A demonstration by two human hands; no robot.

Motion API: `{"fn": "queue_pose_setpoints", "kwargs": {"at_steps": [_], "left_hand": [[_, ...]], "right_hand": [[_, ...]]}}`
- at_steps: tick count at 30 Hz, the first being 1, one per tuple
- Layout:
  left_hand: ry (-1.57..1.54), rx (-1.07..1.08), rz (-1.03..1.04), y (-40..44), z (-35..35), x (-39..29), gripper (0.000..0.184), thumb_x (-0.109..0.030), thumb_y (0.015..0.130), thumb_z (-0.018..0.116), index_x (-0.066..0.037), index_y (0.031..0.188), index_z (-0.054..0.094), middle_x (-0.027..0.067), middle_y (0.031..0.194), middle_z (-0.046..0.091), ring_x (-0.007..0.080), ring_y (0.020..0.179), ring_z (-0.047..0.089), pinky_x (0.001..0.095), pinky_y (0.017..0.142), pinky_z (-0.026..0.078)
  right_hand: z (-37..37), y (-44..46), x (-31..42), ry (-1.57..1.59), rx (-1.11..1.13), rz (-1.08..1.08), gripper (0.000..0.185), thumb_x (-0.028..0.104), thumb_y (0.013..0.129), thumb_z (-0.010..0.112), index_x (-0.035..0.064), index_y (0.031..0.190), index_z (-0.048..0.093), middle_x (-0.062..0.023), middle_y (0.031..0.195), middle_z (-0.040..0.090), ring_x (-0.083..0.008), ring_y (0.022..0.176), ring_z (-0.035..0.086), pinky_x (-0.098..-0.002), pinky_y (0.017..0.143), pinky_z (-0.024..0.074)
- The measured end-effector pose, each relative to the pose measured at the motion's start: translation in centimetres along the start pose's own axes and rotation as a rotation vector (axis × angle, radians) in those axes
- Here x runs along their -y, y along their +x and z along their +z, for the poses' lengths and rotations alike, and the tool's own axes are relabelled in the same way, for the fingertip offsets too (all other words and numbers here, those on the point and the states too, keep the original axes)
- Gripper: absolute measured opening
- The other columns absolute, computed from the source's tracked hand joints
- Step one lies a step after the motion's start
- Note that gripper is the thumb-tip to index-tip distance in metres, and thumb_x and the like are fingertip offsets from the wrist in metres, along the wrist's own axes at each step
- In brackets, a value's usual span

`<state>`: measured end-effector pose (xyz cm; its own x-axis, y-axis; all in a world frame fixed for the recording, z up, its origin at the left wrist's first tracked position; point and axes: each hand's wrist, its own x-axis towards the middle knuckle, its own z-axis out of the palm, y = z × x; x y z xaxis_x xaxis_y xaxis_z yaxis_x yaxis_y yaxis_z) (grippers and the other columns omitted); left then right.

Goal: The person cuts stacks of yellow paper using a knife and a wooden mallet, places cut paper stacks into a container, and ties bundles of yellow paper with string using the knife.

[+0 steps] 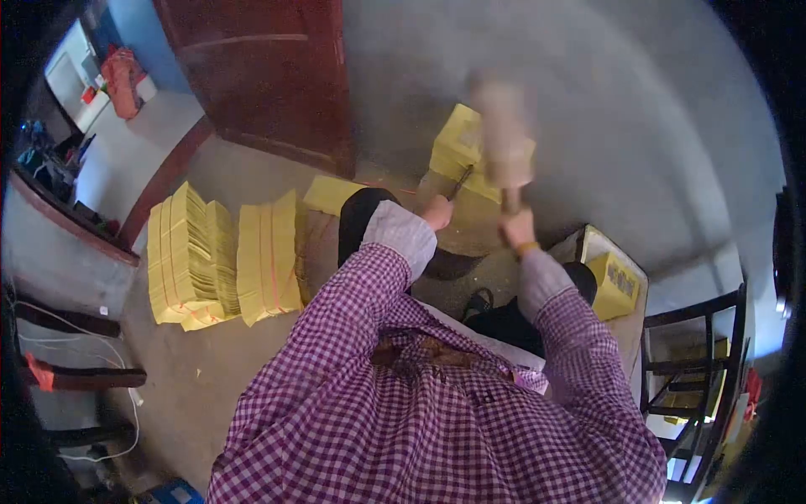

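My right hand [518,227] is closed round the handle of a wooden mallet [507,160], whose head is raised and smeared by motion. A thin dark metal punch [462,180] is gripped in my left hand [437,212]. Its far end reaches the near side of a stack of yellow paper [456,139]; whether it touches the sheets I cannot tell. The mallet hides part of this stack. Beside my left knee lies a flat yellow sheet or thin pile [330,194].
Tied bundles of yellow paper [179,252] and another bundle [269,256] stand on the floor at left. More printed yellow paper [614,286] sits on a low surface at right, near a dark chair [697,367]. A brown door [260,80] is ahead.
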<state>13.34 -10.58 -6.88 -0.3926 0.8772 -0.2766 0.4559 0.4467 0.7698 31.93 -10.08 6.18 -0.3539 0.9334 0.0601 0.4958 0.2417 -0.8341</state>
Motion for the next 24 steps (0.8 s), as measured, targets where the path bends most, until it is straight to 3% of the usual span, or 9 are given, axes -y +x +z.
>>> {"fn": "queue_pose_setpoints", "kwargs": {"at_steps": [3, 5, 9, 11, 16, 17, 18, 20, 24], "left_hand": [[0.169, -0.088, 0.314, -0.7, -2.6, 0.3, 0.052, -0.04, 0.088, 0.042, 0.01, 0.097, 0.052, 0.0222, 0.073, 0.059, 0.0343, 0.059, 0.06, 0.0454, 0.052, 0.046], [-0.099, 0.199, -0.105, -4.0, -2.4, -0.2, 0.058, -0.042, 0.087, 0.043, 0.011, 0.109, 0.046, 0.0228, 0.085, 0.058, 0.0317, 0.069, 0.06, 0.0411, 0.06, 0.048], [0.045, -0.203, 0.172, -8.0, -1.4, 3.8, 0.054, -0.037, 0.089, 0.043, 0.007, 0.122, 0.037, 0.0187, 0.097, 0.055, 0.0253, 0.078, 0.057, 0.0367, 0.065, 0.047], [-0.344, 0.194, -0.11, -12.1, -4.3, 1.9, 0.049, -0.026, 0.089, 0.046, -0.002, 0.129, 0.031, 0.0134, 0.103, 0.052, 0.0197, 0.084, 0.054, 0.0339, 0.069, 0.047], [-0.834, 0.402, -0.139, -14.2, -5.6, 4.4, 0.045, -0.015, 0.084, 0.053, -0.012, 0.125, 0.036, 0.0073, 0.1, 0.054, 0.0179, 0.088, 0.054, 0.0343, 0.071, 0.046], [-0.989, 0.449, -0.092, -14.3, -5.7, 4.6, 0.045, -0.013, 0.082, 0.056, -0.014, 0.123, 0.039, 0.0059, 0.099, 0.055, 0.0175, 0.088, 0.055, 0.0344, 0.071, 0.046], [-0.986, 0.45, -0.092, -14.3, -5.9, 4.6, 0.045, -0.013, 0.082, 0.056, -0.014, 0.123, 0.039, 0.0059, 0.099, 0.055, 0.0175, 0.088, 0.055, 0.0344, 0.071, 0.046], [-1.028, 0.514, -0.261, -14.5, -6.1, 4.6, 0.042, -0.008, 0.079, 0.058, -0.015, 0.118, 0.042, 0.0037, 0.098, 0.056, 0.0168, 0.087, 0.055, 0.0349, 0.07, 0.046], [-1.039, 0.461, -0.294, -14.8, -6.1, 4.3, 0.042, -0.005, 0.075, 0.057, -0.014, 0.114, 0.046, 0.0038, 0.097, 0.057, 0.017, 0.088, 0.055, 0.0349, 0.072, 0.045]], "right_hand": [[1.1, 2.9, -6.3, -0.383, 0.101, -0.093, 0.018, 0.012, 0.066, 0.064, -0.0021, 0.069, 0.053, -0.0095, 0.056, 0.054, -0.0179, 0.043, 0.052, -0.0314, 0.038, 0.0406], [-2.2, 1.5, -1.3, 0.264, 0.353, 0.237, 0.017, 0.012, 0.066, 0.063, -0.0021, 0.071, 0.055, -0.0098, 0.059, 0.056, -0.0176, 0.045, 0.053, -0.0316, 0.04, 0.0418], [-3.8, -1.1, 4.4, 0.43, 0.287, 0.29, 0.017, 0.011, 0.067, 0.062, -0.0034, 0.072, 0.056, -0.0099, 0.059, 0.056, -0.0173, 0.045, 0.055, -0.0302, 0.039, 0.0421], [-3.9, -3.0, 5.5, 0.425, 0.213, 0.141, 0.015, 0.01, 0.068, 0.062, -0.0042, 0.07, 0.055, -0.0084, 0.056, 0.054, -0.0168, 0.045, 0.055, -0.0296, 0.039, 0.0425], [1.5, -10.0, -0.1, 0.039, 0.352, 0.243, 0.035, 0.016, 0.058, 0.068, -0.0078, 0.081, 0.057, -0.0172, 0.064, 0.058, -0.0252, 0.052, 0.059, -0.035, 0.048, 0.0468], [2.5, -10.9, -2.8, -0.185, 0.336, -0.03, 0.036, 0.017, 0.058, 0.068, -0.0056, 0.085, 0.057, -0.0169, 0.064, 0.058, -0.0252, 0.053, 0.059, -0.0351, 0.048, 0.0473], [2.3, -10.8, -2.1, -0.182, 0.334, -0.03, 0.036, 0.017, 0.058, 0.068, -0.0056, 0.085, 0.057, -0.0169, 0.064, 0.058, -0.0252, 0.053, 0.059, -0.0351, 0.048, 0.0473], [1.6, -11.2, 0.6, -0.104, 0.474, 0.244, 0.038, 0.015, 0.059, 0.068, -0.0057, 0.088, 0.056, -0.0144, 0.064, 0.058, -0.0213, 0.05, 0.059, -0.0336, 0.045, 0.0469], [1.4, -12.0, 0.4, 0.111, 0.466, 0.381, 0.036, 0.013, 0.062, 0.068, -0.0034, 0.09, 0.055, -0.0097, 0.06, 0.056, -0.016, 0.045, 0.057, -0.0295, 0.041, 0.045]]}}
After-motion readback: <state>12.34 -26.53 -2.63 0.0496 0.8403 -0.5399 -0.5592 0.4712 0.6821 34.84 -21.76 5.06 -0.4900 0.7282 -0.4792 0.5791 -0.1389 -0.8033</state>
